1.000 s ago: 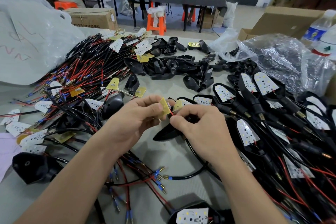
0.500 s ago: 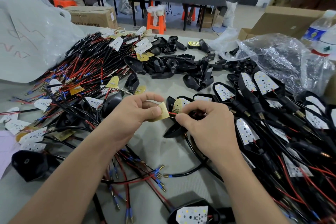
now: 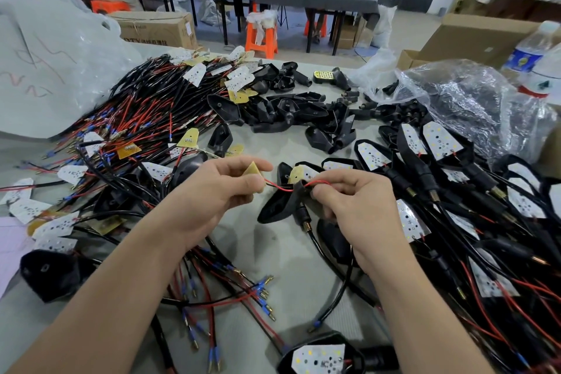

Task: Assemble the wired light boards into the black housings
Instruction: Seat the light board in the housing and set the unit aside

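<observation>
At the centre of the frame, our left hand (image 3: 212, 191) pinches a yellow light board (image 3: 252, 169) between thumb and forefinger, while our right hand (image 3: 361, 209) grips the black housing (image 3: 277, 206) and nips the red wire (image 3: 279, 188). Half a second ago board and housing nearly touched. Now we have drawn them apart, baring the wire (so the board is not seated yet). Finished lamps (image 3: 437, 143) lie at right, and a heap of wired boards (image 3: 158, 118) lies at upper left.

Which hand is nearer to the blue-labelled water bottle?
Right. The right hand, holding a black housing, is down-left of the water bottle; the left hand, pinching a yellow board, is farther left.
</observation>
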`<action>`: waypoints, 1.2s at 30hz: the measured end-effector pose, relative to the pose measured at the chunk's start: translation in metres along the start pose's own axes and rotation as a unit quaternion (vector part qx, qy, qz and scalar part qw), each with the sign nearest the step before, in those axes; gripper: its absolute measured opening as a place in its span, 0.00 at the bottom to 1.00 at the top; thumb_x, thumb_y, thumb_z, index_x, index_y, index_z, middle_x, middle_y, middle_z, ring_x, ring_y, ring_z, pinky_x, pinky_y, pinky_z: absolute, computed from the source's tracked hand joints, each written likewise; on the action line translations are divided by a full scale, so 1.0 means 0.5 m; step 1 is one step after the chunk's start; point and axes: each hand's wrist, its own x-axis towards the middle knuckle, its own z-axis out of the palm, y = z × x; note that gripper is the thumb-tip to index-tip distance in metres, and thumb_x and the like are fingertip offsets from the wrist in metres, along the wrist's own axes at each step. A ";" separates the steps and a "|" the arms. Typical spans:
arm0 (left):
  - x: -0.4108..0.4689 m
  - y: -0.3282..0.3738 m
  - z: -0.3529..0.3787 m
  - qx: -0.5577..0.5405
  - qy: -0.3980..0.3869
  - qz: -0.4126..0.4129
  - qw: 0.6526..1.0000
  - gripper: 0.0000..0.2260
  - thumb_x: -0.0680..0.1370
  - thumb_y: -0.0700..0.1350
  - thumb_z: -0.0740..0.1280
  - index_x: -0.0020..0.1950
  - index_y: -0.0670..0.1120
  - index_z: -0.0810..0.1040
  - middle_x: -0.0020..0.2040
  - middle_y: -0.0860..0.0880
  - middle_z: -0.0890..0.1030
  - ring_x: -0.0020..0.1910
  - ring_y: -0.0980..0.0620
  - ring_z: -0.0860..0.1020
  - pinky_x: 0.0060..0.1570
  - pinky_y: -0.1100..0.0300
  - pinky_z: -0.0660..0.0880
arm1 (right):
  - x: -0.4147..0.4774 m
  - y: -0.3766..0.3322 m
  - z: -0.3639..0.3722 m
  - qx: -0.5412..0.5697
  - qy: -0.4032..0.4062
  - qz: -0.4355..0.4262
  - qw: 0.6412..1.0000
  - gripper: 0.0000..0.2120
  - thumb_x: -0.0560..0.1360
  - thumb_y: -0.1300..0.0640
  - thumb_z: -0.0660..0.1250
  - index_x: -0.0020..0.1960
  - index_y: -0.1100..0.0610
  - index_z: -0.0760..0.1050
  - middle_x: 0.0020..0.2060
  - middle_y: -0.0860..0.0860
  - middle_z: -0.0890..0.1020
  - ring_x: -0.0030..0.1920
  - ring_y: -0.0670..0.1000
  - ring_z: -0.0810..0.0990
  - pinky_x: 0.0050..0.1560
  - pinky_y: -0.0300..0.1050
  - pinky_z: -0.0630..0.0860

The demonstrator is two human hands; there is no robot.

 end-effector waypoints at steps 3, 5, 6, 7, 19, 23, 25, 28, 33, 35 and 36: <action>0.001 -0.005 -0.001 0.113 0.050 0.043 0.991 0.14 0.72 0.31 0.75 0.43 0.51 0.89 0.38 0.53 0.83 0.39 0.59 0.80 0.45 0.69 0.77 | -0.003 -0.008 -0.003 0.054 -0.022 0.005 0.998 0.05 0.67 0.58 0.73 0.41 0.54 0.87 0.27 0.50 0.80 0.28 0.48 0.71 0.34 0.43 0.69; 0.000 -0.004 -0.002 0.174 0.054 0.044 0.982 0.19 0.72 0.30 0.75 0.53 0.54 0.88 0.43 0.54 0.86 0.42 0.60 0.82 0.46 0.68 0.77 | -0.005 -0.015 -0.006 0.083 -0.038 0.007 0.996 0.02 0.69 0.60 0.74 0.39 0.57 0.86 0.27 0.54 0.76 0.29 0.49 0.68 0.32 0.40 0.67; -0.001 -0.005 -0.003 0.199 0.037 0.033 0.979 0.26 0.72 0.32 0.77 0.62 0.57 0.83 0.49 0.55 0.86 0.46 0.61 0.82 0.49 0.65 0.78 | -0.006 -0.016 -0.006 0.091 -0.036 0.004 0.995 0.04 0.71 0.63 0.74 0.38 0.58 0.86 0.28 0.56 0.74 0.30 0.49 0.67 0.31 0.39 0.65; -0.002 -0.007 -0.003 0.225 0.012 0.022 0.974 0.33 0.70 0.35 0.78 0.70 0.60 0.77 0.55 0.57 0.85 0.51 0.61 0.82 0.52 0.63 0.78 | -0.006 -0.017 -0.006 0.101 -0.033 0.004 0.994 0.07 0.72 0.66 0.73 0.37 0.59 0.86 0.28 0.58 0.74 0.30 0.50 0.67 0.29 0.38 0.64; -0.013 -0.015 0.040 0.371 0.141 0.194 0.897 0.36 0.64 0.37 0.80 0.66 0.64 0.76 0.52 0.66 0.83 0.55 0.71 0.75 0.50 0.83 0.64 | -0.008 -0.030 -0.019 0.195 -0.039 -0.056 0.978 0.19 0.71 0.76 0.70 0.37 0.53 0.87 0.28 0.50 0.82 0.27 0.43 0.74 0.31 0.31 0.70; -0.018 -0.015 0.033 0.408 0.199 0.218 0.864 0.27 0.65 0.39 0.82 0.57 0.63 0.82 0.52 0.63 0.79 0.52 0.62 0.76 0.51 0.78 0.67 | -0.014 -0.035 -0.012 0.134 -0.021 -0.075 0.988 0.19 0.69 0.77 0.71 0.36 0.54 0.87 0.27 0.48 0.82 0.26 0.42 0.74 0.30 0.31 0.70; -0.018 -0.016 0.031 0.429 0.220 0.228 0.846 0.28 0.65 0.39 0.81 0.60 0.61 0.82 0.52 0.65 0.76 0.54 0.65 0.73 0.55 0.75 0.65 | -0.017 -0.035 -0.005 0.068 0.003 -0.064 0.996 0.15 0.68 0.72 0.73 0.36 0.51 0.87 0.27 0.51 0.81 0.28 0.45 0.74 0.31 0.35 0.70; -0.011 -0.017 0.024 0.378 0.206 0.196 0.881 0.30 0.65 0.38 0.81 0.61 0.62 0.81 0.52 0.65 0.77 0.53 0.74 0.72 0.50 0.82 0.65 | -0.016 -0.032 -0.004 -0.030 0.050 -0.042 0.997 0.13 0.68 0.63 0.75 0.38 0.44 0.87 0.30 0.52 0.84 0.31 0.46 0.75 0.35 0.42 0.71; -0.003 0.002 -0.007 0.205 0.088 0.150 0.963 0.27 0.65 0.30 0.80 0.52 0.59 0.85 0.50 0.57 0.87 0.49 0.58 0.85 0.48 0.68 0.78 | -0.017 -0.039 -0.010 -0.134 0.067 -0.042 0.988 0.15 0.72 0.57 0.74 0.40 0.34 0.83 0.29 0.42 0.83 0.26 0.41 0.74 0.32 0.38 0.69; -0.003 0.007 -0.013 0.151 0.063 0.162 0.973 0.27 0.64 0.28 0.80 0.51 0.57 0.87 0.49 0.53 0.88 0.47 0.56 0.85 0.45 0.67 0.79 | -0.017 -0.040 -0.009 -0.137 0.062 -0.044 0.988 0.14 0.72 0.56 0.74 0.41 0.35 0.83 0.30 0.42 0.83 0.28 0.41 0.76 0.34 0.38 0.72; -0.003 0.009 -0.013 0.142 0.063 0.169 0.973 0.26 0.62 0.29 0.80 0.50 0.56 0.87 0.49 0.52 0.88 0.46 0.56 0.85 0.45 0.66 0.79 | -0.017 -0.042 -0.009 -0.142 0.060 -0.047 0.987 0.13 0.72 0.56 0.75 0.41 0.35 0.83 0.30 0.42 0.83 0.29 0.41 0.78 0.34 0.37 0.72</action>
